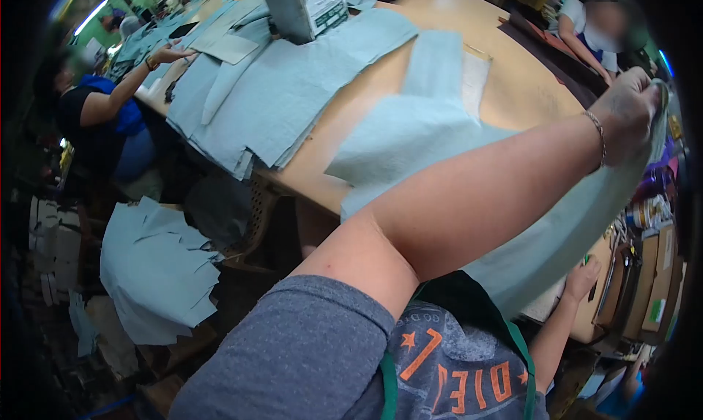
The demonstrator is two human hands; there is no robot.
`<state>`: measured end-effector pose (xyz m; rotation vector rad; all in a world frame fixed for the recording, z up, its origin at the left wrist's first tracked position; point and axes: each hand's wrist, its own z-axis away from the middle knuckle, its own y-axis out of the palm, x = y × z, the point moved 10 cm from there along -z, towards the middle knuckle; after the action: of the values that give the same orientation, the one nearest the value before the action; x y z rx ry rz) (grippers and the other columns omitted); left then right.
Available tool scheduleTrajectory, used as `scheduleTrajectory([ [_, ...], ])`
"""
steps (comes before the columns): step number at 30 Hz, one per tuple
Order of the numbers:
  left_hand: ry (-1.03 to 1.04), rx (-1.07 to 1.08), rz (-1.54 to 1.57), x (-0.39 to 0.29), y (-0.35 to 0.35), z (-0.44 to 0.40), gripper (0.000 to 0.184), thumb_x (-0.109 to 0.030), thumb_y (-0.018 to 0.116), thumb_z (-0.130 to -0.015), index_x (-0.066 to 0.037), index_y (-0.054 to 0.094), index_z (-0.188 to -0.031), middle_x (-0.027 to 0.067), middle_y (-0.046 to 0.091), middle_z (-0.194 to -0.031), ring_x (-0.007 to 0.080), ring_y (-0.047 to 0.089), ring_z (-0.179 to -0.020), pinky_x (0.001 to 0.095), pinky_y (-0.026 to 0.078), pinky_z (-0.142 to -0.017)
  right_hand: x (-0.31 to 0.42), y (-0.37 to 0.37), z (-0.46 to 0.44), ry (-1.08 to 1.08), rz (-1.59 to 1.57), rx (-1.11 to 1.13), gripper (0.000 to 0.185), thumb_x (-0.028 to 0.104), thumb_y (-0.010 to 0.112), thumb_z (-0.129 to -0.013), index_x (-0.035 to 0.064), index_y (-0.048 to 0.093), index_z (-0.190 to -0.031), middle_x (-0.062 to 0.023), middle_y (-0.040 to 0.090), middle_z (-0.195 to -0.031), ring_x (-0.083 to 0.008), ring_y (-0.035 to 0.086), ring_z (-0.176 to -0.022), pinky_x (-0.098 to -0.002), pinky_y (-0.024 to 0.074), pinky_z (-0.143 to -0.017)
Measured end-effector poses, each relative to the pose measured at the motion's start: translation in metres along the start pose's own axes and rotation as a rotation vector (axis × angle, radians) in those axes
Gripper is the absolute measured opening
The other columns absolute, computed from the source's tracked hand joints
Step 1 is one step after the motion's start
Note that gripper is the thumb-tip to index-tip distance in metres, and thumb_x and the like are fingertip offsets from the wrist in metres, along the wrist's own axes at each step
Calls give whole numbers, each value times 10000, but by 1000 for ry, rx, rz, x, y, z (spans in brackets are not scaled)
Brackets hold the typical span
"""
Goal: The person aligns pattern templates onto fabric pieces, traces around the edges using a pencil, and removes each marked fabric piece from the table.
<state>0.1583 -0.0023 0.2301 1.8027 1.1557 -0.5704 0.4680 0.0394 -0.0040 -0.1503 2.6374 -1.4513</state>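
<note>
The two hands are well apart, with the left hand (626, 114) closed on the edge of a pale blue-green sheet (571, 229), raised at the rounded right end of the bench (512, 24) (a chain bracelet (600, 136) circles that wrist). From this grip the sheet hangs in a curve behind the forearm, its lower part reaching down beside the apron (517, 339). The right hand (582, 279) is low at the right, near a row of cardboard boxes (655, 281); a small green thing (587, 259) shows at its fingertips, but whether they grip it I cannot tell. Another pale piece (410, 131) lies toward the bench's near edge, partly hidden by the arm; whether it joins the held sheet is unclear. A stack of similar sheets (293, 90) covers the bench's left part, overhanging its near edge.
</note>
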Motion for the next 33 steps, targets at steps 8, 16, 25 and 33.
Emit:
scheduleTrajectory([
  [8, 121, 212, -1424, 26, -111, 61, 298, -263, 507, -832, -66, 556, -1051, 141, 537, -1064, 291, 469, -1019, 340, 367, -887, -12, -13, 15, 445, -708, 199, 323, 304, 574, -811, -12, 508, -800, -67, 457, -591, -171, 474, -596, -301, 391, -556],
  [16, -531, -351, -1672, 4, -262, 241, 652, -410, 664, -682, 78, 486, -1076, 213, 532, -923, 289, 516, -887, 352, 408, -796, 59, -59, 66, 179, -577, 300, 435, 353, 665, -716, -26, 522, -874, -104, 518, -718, -231, 508, -663, -341, 418, -614],
  [25, -1001, -290, -1394, 25, -245, 271, 458, -408, 678, -679, 26, 550, -747, 110, 566, -640, 191, 543, -607, 307, 427, -566, 88, -70, 131, 252, -416, 921, 545, 494, 677, -633, -32, 539, -678, -207, 549, -605, -362, 566, -596, -401, 442, -555],
  [33, -631, -584, -233, 46, -237, 269, 348, -92, 640, -722, 20, 506, -1023, 93, 584, -948, 167, 569, -835, 295, 456, -757, 112, -45, 185, 523, -1105, 1035, 350, 263, 716, -662, -43, 603, -790, -82, 600, -702, -143, 561, -667, -275, 444, -627],
])
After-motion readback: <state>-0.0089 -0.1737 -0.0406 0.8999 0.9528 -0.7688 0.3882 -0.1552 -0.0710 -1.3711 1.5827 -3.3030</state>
